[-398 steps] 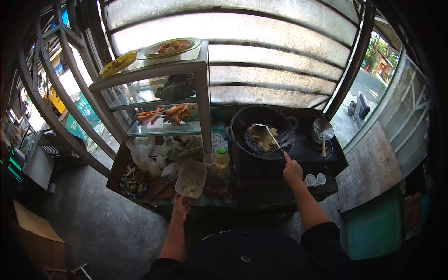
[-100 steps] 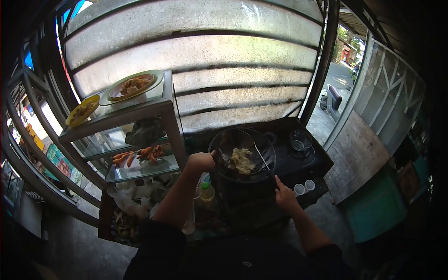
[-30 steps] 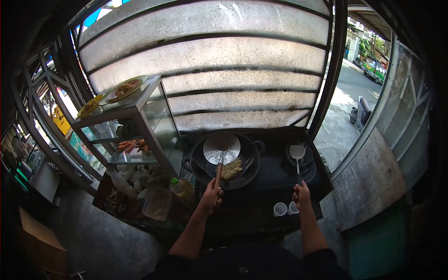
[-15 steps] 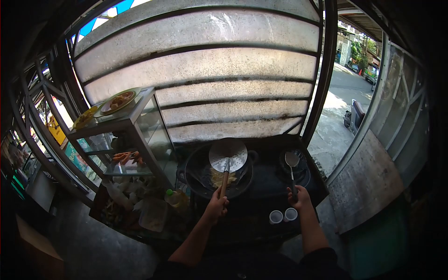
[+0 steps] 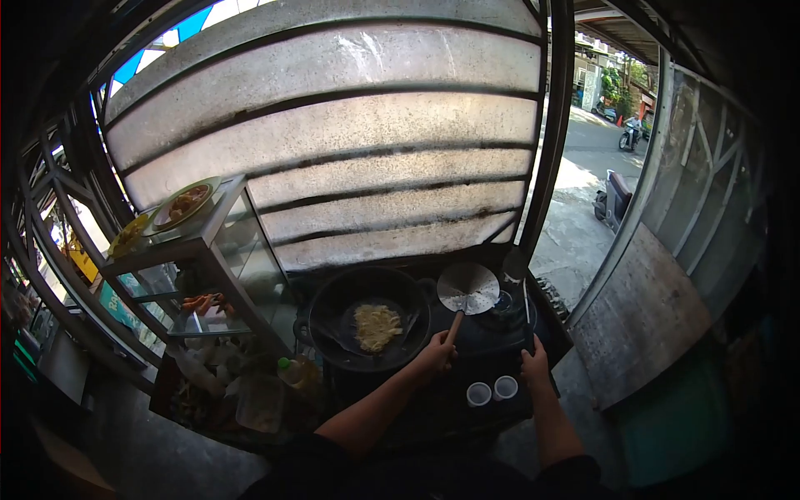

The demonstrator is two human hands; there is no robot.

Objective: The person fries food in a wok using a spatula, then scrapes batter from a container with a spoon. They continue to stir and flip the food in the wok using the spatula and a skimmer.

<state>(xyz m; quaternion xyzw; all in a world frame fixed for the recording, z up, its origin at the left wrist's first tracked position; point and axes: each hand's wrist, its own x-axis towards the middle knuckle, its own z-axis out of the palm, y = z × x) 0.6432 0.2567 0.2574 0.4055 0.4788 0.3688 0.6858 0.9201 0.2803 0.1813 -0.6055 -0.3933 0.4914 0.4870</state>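
Observation:
My left hand (image 5: 437,353) is closed round the wooden handle of a round perforated skimmer (image 5: 468,288), whose disc is over the stove to the right of the wok. In my right hand (image 5: 534,362) is the dark handle of a ladle (image 5: 515,265), its bowl pointing away near the stove's back right. A large dark wok (image 5: 414,310) sits on the left side of the stove, with yellowish food (image 5: 377,327) inside. Two small white cups (image 5: 478,394) (image 5: 506,387) stand side by side between my forearms.
On the left, a glass display case (image 5: 223,258) has plates of food (image 5: 182,206) on top. A bottle with a green cap (image 5: 293,372) and a plastic container (image 5: 260,403) are in front of it. Beyond the right opening, a person on a motorbike (image 5: 631,134) is in the street.
The skimmer has moved right, from above the wok to the stove's right part, uncovering the food. The ladle has swung further upright. The view has shifted, and a motorbike now shows outside.

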